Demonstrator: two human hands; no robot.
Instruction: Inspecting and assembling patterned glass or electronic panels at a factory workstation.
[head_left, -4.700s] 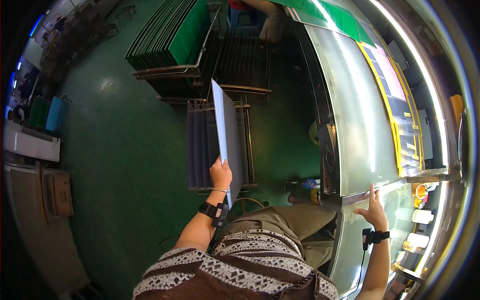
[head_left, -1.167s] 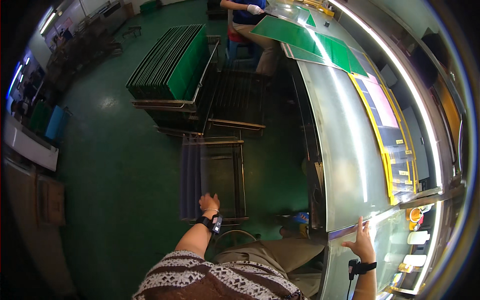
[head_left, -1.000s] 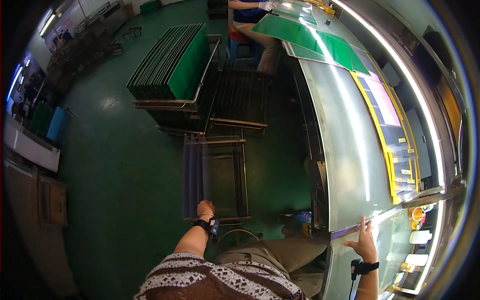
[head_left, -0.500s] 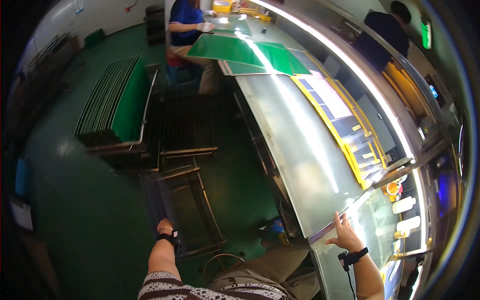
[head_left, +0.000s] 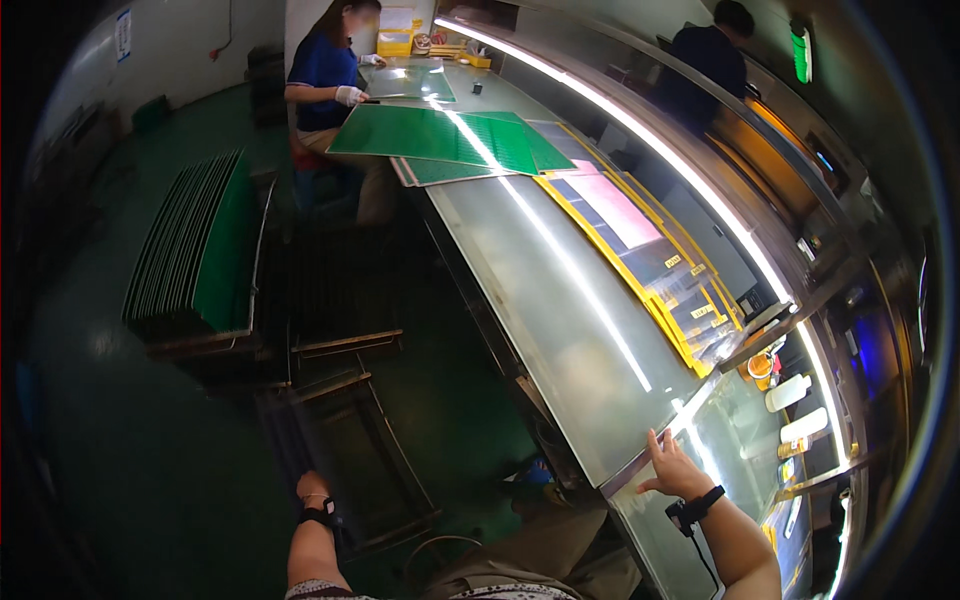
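Observation:
My right hand (head_left: 676, 470) rests with spread fingers on the shiny worktable (head_left: 560, 330), at the seam between its long grey top and the glassy nearer section. Nothing is in it. Low on the left, my left hand (head_left: 313, 486) is closed beside the left edge of a dark, low metal-framed rack (head_left: 405, 450). A dark bluish strip (head_left: 290, 435) runs up from that hand; what the fingers grip is too dark to make out. Both wrists wear black straps, and a cable hangs from the right one.
Green panels (head_left: 430, 135) lie across the table's far end, where a gloved co-worker (head_left: 325, 80) sits. Yellow-edged sheets (head_left: 650, 270) line the right side. Upright green panels (head_left: 190, 245) fill a rack at left. White bottles (head_left: 788, 393) stand at right; another person (head_left: 705, 65) is beyond.
The whole view has shifted, so the table and racks sit lower and further left. My right hand stays spread on the table seam; my left stays closed beside the low rack.

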